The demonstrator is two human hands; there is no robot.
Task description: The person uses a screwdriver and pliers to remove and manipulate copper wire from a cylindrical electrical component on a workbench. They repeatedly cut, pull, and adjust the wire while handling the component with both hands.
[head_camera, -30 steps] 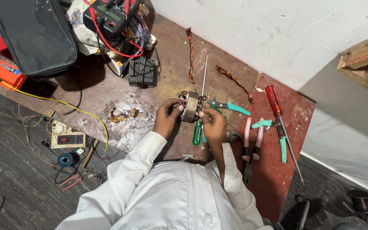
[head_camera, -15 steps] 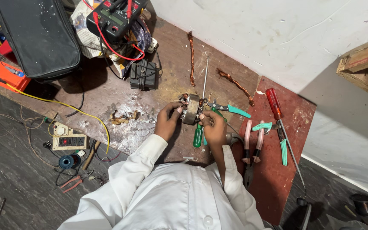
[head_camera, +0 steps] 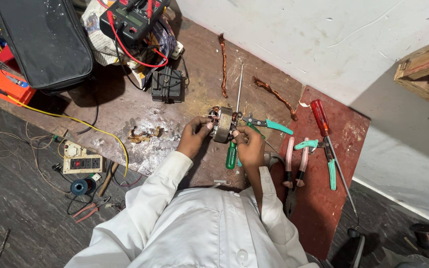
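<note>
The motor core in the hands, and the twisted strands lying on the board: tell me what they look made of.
Motor core: probably steel, a dull grey band; reddish windings at its ends look like copper wire. The left hand and the right hand grip it.
Twisted strands: likely bare copper, orange-brown with a slight sheen.

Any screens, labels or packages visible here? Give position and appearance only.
Meter: top of the bench, dark body, pale rectangular screen, red and black leads.
Socket board: floor left of the bench, cream rectangle, red switch.
Orange box: far left, flat and rectangular.
</note>
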